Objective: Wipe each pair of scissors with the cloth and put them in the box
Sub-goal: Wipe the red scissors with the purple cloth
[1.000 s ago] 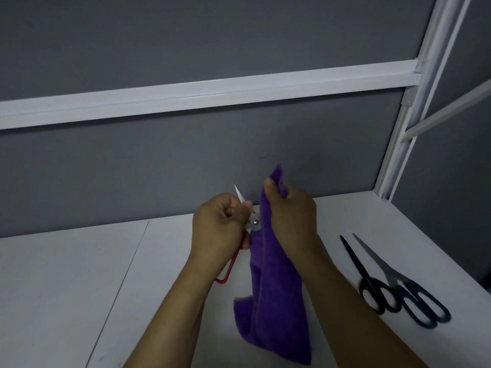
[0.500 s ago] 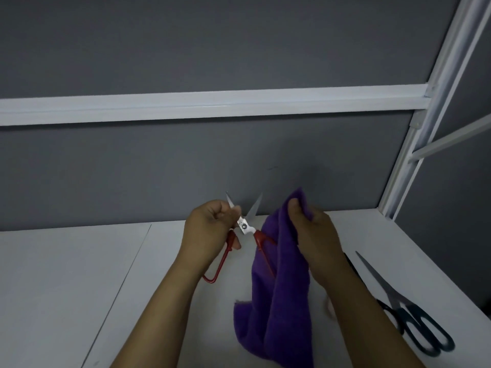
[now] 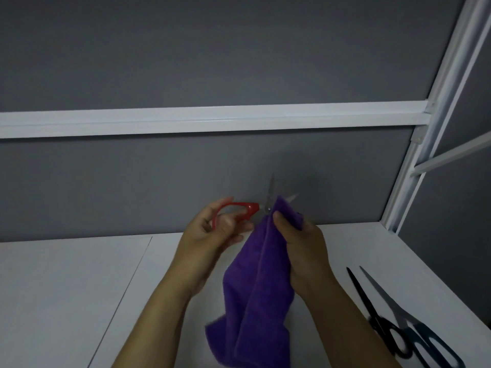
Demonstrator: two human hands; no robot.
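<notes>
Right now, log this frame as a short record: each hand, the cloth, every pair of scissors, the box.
left hand: grips red scissors by the handle, blades open
right hand: holds purple cloth up at the blades
waiting: black scissors and blue scissors, side by side on the table, right side
box: not in view

Dim, even, greyish light; no sharp shadows. Faint sheen along the white rail (image 3: 212,120). Motion blur smears the red scissors (image 3: 249,208) and the cloth (image 3: 255,301) at six o'clock. The post (image 3: 441,96) at two o'clock bows.
</notes>
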